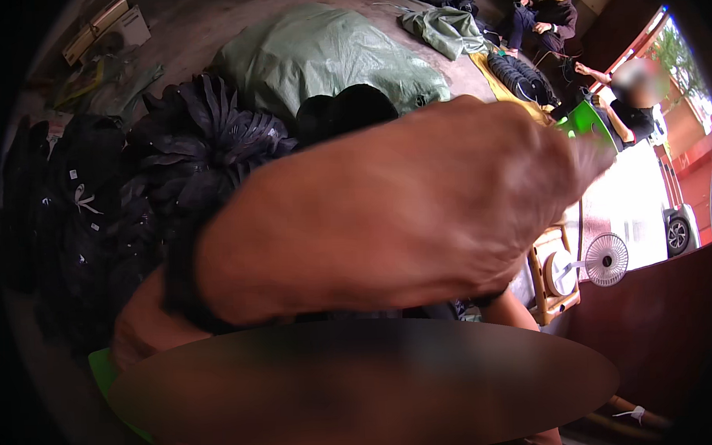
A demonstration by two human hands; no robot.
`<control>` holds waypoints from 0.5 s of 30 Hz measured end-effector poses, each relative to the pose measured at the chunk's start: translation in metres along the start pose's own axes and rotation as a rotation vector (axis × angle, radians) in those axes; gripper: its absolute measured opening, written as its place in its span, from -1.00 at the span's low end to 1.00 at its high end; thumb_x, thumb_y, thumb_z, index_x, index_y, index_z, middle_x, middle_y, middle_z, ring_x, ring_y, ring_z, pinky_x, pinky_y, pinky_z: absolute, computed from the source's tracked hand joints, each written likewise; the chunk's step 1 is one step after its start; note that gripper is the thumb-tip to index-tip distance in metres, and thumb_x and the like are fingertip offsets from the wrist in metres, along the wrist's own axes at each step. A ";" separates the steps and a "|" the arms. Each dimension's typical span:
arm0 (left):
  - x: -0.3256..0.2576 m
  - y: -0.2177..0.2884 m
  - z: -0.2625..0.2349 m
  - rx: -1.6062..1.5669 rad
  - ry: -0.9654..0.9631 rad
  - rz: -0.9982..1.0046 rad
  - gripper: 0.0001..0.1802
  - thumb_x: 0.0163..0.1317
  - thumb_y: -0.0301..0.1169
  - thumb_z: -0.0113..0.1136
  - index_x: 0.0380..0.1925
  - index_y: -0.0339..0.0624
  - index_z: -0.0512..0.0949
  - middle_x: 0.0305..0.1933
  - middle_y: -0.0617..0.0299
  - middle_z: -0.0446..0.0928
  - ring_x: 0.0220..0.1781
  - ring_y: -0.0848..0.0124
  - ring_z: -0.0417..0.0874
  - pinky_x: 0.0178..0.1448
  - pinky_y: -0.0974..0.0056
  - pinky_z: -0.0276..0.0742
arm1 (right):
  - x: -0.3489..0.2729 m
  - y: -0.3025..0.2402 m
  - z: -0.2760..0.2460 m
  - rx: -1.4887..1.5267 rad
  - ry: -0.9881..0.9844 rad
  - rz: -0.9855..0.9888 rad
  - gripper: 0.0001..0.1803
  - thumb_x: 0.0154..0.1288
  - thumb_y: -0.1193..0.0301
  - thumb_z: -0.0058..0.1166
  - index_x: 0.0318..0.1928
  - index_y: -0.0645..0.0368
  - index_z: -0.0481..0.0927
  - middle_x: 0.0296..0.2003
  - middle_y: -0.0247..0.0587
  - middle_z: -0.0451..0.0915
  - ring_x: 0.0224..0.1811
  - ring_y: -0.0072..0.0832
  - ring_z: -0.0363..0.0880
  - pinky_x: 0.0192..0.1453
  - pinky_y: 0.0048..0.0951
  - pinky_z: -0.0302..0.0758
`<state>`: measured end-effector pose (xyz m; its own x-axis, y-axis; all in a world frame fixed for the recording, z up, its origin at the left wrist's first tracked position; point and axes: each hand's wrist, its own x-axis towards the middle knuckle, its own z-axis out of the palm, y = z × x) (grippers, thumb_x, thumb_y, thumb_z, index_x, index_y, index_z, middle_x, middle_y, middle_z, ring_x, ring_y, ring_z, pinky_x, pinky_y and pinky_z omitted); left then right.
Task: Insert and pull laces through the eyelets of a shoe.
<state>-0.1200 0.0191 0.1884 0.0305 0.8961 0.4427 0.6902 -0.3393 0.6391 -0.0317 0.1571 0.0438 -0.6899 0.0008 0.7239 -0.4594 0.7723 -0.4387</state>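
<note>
My left hand (387,213) fills the middle of the view, very close and blurred, reaching across to the right. A black band (187,283) circles its wrist. Its fingers smear together at the far right end, so I cannot make out whether they grip anything. Part of my right forearm (516,311) shows below it, with a dark band near the wrist; that hand is hidden behind the left one. Beyond my left arm lie bundles of dark, strip-like pieces (212,133), some tied with a pale string (83,202).
A large green-grey sheet-covered heap (327,55) stands ahead. To the right are a small white fan (607,259) on a bamboo-like frame (542,279) and a reddish panel (649,314). Two people sit at the far right, one near a green chair-like object (588,122). A blurred oval covers the bottom.
</note>
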 end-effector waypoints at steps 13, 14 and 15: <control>-0.108 -0.135 0.118 0.384 0.050 -0.322 -0.83 0.13 -0.53 0.13 -0.25 -0.21 0.58 -0.28 0.09 0.54 -0.18 0.09 0.61 -0.10 0.11 0.52 | -0.026 -0.093 -0.211 1.497 -0.114 -0.087 -0.68 0.33 0.43 0.02 -0.62 0.10 0.56 -0.83 -0.37 0.43 -0.86 -0.75 0.27 -0.79 -0.67 0.01; -0.111 -0.138 0.128 0.449 0.036 -0.261 -0.85 0.10 -0.54 0.13 -0.29 -0.20 0.56 -0.30 0.11 0.52 -0.19 0.09 0.59 -0.09 0.08 0.49 | -0.044 -0.101 -0.235 2.072 -0.130 -0.057 -0.70 0.34 0.45 -0.01 -0.58 0.12 0.57 -0.74 -0.32 0.48 -0.74 -0.66 0.35 -0.65 -0.59 0.13; -0.107 -0.143 0.136 0.458 0.066 -0.205 -0.86 0.10 -0.54 0.14 -0.30 -0.19 0.55 -0.31 0.11 0.51 -0.20 0.09 0.58 -0.09 0.08 0.48 | -0.062 -0.120 -0.267 2.608 -0.127 -0.019 -0.72 0.35 0.46 -0.03 -0.54 0.14 0.57 -0.64 -0.27 0.52 -0.63 -0.57 0.43 -0.52 -0.50 0.26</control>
<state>-0.1240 0.0110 -0.0355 -0.1749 0.9061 0.3853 0.9239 0.0158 0.3823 0.2153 0.2340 0.1939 -0.6497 -0.0792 0.7561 0.1714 -0.9842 0.0442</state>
